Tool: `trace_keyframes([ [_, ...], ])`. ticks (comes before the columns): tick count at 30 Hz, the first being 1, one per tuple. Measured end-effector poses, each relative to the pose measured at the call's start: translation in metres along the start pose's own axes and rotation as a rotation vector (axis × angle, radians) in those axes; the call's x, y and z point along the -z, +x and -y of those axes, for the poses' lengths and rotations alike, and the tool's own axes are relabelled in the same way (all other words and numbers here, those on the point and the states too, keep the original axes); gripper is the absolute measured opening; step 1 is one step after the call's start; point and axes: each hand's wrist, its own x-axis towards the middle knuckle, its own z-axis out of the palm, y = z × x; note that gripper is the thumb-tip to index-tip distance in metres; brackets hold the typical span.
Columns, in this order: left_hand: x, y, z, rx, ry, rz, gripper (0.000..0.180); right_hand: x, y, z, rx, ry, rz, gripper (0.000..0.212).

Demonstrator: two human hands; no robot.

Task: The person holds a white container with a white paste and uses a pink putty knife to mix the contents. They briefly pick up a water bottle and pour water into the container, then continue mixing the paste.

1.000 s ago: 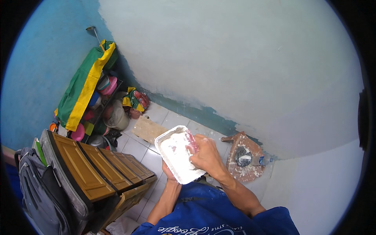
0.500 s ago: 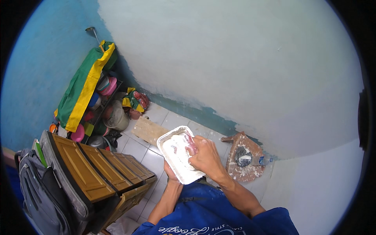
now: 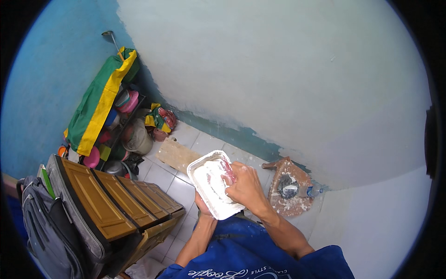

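Note:
My left hand (image 3: 202, 204) holds a white rectangular tray (image 3: 208, 185) from underneath; only its fingers show below the tray's near edge. White putty smears the tray's inside. My right hand (image 3: 246, 186) lies over the tray's right rim, shut on a pink-handled scraper (image 3: 227, 169) whose blade rests in the putty. Both forearms rise from my blue clothing at the lower edge.
A pale plastered wall (image 3: 278, 74) fills the upper view, with a teal strip along its base. A putty-spattered wooden stool (image 3: 290, 188) with a bottle stands to the right. Brown wooden panels (image 3: 116, 200), a grey backpack (image 3: 42, 228), and a cluttered rack under green-yellow cloth (image 3: 100, 107) stand to the left.
The tray and both hands have shifted slightly right and down; my right hand keeps the scraper working in the putty.

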Motion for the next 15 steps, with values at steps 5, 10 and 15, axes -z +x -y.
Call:
trace_keyframes([
  [5, 0.015, 0.001, 0.001, -0.001, 0.028, -0.011, 0.058, -0.005, 0.0, -0.008, -0.019, 0.019, 0.042, 0.017],
  [10, 0.009, -0.001, 0.001, 0.013, -0.04, -0.008, 0.059, -0.009, -0.001, -0.004, 0.02, 0.034, 0.015, 0.017],
  [15, 0.006, -0.002, 0.001, 0.018, -0.041, -0.043, 0.059, -0.006, -0.002, -0.008, 0.005, 0.034, 0.022, 0.018],
])
